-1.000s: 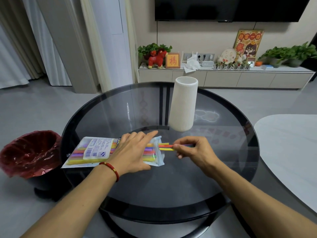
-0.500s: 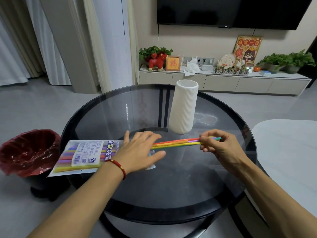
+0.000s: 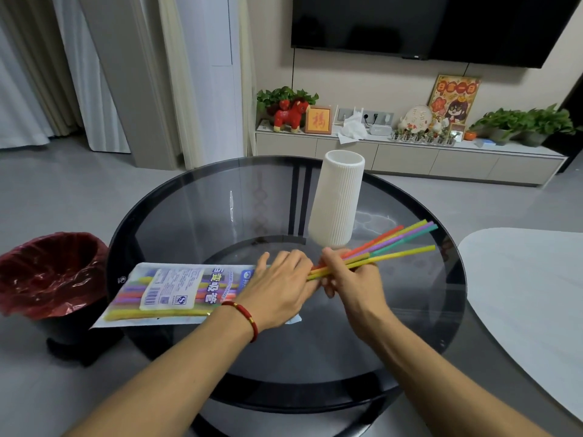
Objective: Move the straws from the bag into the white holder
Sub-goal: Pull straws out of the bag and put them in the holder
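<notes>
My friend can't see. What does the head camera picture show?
The right hand holds a bunch of colourful straws, while the left hand presses down the straw bag on a round glass table. A tall white holder stands just behind.

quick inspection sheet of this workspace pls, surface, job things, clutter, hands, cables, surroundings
surface: round dark glass table, mostly bare around the work.
job's things: white holder upright at the far side, no straws seen in it; bag flat on the table with straws left inside; bundle of straws fanned out, free ends pointing right.
clutter: nothing seen on the table beyond the job's things.
hands: left hand pressed flat on the bag's open end; right hand has its fingers closed on the bundle.
cables: wall sockets and a lead behind the cabinet, far from the work.
surroundings: red-lined bin left of the table, white table to the right.
</notes>
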`<state>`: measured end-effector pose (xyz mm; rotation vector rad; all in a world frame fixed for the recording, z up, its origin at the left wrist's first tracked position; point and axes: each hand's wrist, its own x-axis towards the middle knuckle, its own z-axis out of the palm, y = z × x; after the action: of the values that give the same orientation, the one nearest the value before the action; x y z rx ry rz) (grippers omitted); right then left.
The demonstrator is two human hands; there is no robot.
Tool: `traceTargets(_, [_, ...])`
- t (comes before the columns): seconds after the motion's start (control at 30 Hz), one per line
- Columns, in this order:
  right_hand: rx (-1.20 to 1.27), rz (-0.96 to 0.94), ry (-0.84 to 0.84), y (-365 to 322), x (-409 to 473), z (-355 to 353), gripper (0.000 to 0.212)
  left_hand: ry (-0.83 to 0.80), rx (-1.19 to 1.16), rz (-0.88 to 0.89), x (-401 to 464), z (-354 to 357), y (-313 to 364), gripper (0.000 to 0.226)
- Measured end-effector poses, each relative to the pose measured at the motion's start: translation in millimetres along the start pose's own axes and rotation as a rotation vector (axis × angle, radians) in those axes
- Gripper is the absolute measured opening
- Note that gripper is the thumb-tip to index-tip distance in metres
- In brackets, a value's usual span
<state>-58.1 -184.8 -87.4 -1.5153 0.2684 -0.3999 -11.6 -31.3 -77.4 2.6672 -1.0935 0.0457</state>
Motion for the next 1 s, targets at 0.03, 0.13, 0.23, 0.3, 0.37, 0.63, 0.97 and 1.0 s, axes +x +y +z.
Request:
traceTargets(0.03, [-0.02,-0.005,0.068,-4,3,1,0.033,-0.008,0.022,-0.008,-1,0,-4,0.034])
traceTargets(0.13, [-0.147,-0.062,0.17,-27,14,-15,0.031,-0.078,0.052,-0.082,-6,2,-20,0.055])
traceTargets(0.23, [-0.343,-0.229,0.224,-58,18,-36,0.031,-0.113,0.029,-0.138,-8,7,-29,0.073])
traceTargets(0.3, [-0.469,-0.39,0.278,-78,15,-46,0.031,-0.125,0.026,-0.15,-7,10,-31,0.078])
traceTargets(0.37, [-0.572,-0.497,0.287,-99,14,-53,0.031,-0.135,0.053,-0.134,-7,11,-30,0.077])
traceTargets(0.63, [-1.031,-0.406,0.01,-85,31,-33,0.037,-0.149,0.068,-0.067,-3,15,-21,0.074])
traceTargets(0.97, [-0.835,-0.328,0.057,-37,28,-33,0.045,-0.078,0.037,-0.014,0,17,-13,0.073])
traceTargets(1.0, [-0.802,-0.301,0.066,-36,28,-33,0.044,-0.066,0.015,-0.008,0,18,-12,0.072])
